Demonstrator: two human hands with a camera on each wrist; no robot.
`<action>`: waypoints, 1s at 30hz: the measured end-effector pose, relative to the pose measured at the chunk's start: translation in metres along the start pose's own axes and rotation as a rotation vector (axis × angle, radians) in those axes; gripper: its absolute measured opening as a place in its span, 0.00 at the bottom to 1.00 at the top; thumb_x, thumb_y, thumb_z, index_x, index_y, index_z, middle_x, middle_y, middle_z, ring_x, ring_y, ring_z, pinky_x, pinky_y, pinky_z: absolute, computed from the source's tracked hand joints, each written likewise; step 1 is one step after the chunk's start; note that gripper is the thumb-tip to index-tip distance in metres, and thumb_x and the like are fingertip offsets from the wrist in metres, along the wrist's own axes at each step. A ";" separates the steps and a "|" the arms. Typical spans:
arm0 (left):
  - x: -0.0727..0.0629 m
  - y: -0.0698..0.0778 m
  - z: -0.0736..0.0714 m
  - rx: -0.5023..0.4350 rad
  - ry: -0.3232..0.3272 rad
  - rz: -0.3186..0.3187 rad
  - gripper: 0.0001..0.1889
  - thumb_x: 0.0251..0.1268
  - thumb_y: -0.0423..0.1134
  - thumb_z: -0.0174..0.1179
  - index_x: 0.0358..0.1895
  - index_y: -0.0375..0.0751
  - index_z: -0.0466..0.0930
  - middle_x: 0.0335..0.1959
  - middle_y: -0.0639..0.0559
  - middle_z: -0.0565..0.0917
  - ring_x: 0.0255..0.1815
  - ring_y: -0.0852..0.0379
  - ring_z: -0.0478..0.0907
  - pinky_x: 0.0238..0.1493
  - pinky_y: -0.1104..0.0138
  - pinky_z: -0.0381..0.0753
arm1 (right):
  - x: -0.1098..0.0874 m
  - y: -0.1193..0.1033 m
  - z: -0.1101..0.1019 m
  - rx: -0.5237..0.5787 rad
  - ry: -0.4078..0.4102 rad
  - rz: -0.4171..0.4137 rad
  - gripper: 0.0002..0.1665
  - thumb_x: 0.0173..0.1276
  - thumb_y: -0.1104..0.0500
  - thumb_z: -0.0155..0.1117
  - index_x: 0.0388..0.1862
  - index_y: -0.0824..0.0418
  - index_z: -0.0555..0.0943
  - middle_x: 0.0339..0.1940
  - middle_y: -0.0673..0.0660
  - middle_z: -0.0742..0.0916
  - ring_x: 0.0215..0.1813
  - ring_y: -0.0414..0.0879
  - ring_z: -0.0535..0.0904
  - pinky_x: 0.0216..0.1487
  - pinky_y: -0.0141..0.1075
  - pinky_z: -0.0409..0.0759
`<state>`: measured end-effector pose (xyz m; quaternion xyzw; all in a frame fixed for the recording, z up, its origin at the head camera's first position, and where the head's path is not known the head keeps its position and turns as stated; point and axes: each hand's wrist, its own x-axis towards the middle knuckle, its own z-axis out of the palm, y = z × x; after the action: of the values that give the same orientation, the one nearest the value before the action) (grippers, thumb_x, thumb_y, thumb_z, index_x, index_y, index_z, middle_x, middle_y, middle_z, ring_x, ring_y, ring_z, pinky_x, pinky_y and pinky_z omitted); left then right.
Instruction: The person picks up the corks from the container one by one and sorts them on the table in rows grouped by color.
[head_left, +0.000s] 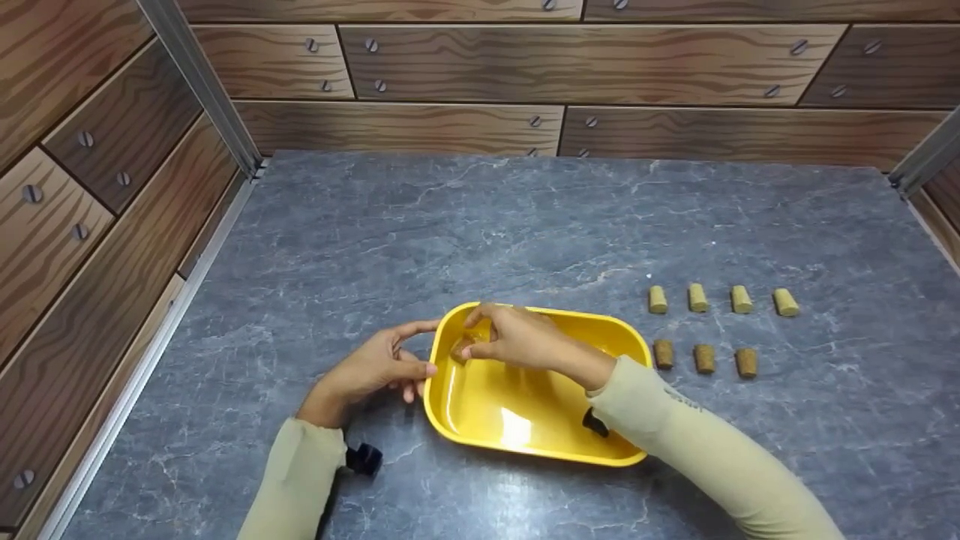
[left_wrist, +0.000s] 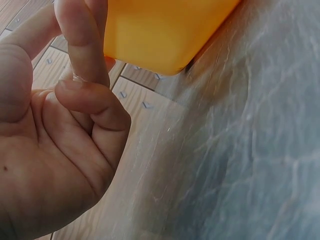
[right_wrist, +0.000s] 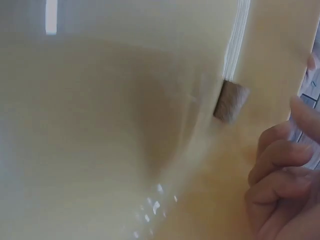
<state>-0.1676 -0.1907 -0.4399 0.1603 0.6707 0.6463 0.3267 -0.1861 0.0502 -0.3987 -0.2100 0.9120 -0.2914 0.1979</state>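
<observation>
A yellow plastic tub (head_left: pixel 540 442) sits on the grey table. My left hand (head_left: pixel 373 367) holds its left end, thumb and forefinger at the rim; the left wrist view shows the other fingers (left_wrist: pixel 100 107) curled beside the tub's outer wall. My right hand (head_left: pixel 517 337) reaches inside the tub at its left end. Close by the fingertips is a brown cork stopper (head_left: pixel 459 349). In the right wrist view that cork (right_wrist: pixel 231 101) lies against the tub's wall, apart from the loosely curled fingers (right_wrist: pixel 280 155).
Right of the tub, several pale corks (head_left: pixel 698 298) stand in a row, with three darker brown corks (head_left: pixel 704 358) in a row nearer me. Wood-patterned panels (head_left: pixel 592 64) border the table at the back and left, and a metal rail (head_left: pixel 150 360) runs along the left edge.
</observation>
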 end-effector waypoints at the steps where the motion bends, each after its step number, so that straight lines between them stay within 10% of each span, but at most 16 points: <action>1: 0.000 0.000 0.000 0.003 0.003 -0.003 0.36 0.66 0.30 0.59 0.75 0.36 0.53 0.18 0.54 0.85 0.14 0.63 0.78 0.18 0.73 0.75 | 0.001 0.000 0.001 -0.015 -0.003 0.010 0.28 0.62 0.44 0.69 0.57 0.56 0.78 0.30 0.52 0.83 0.23 0.40 0.71 0.25 0.31 0.69; 30: 0.000 0.001 0.002 -0.018 0.023 -0.032 0.39 0.64 0.30 0.61 0.75 0.36 0.52 0.18 0.53 0.85 0.14 0.63 0.77 0.19 0.73 0.78 | 0.010 -0.003 0.017 -0.182 -0.054 0.051 0.10 0.63 0.44 0.67 0.41 0.44 0.85 0.21 0.42 0.85 0.16 0.38 0.74 0.22 0.34 0.69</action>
<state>-0.1664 -0.1896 -0.4388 0.1391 0.6711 0.6489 0.3305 -0.1854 0.0357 -0.4118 -0.2115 0.9341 -0.1965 0.2099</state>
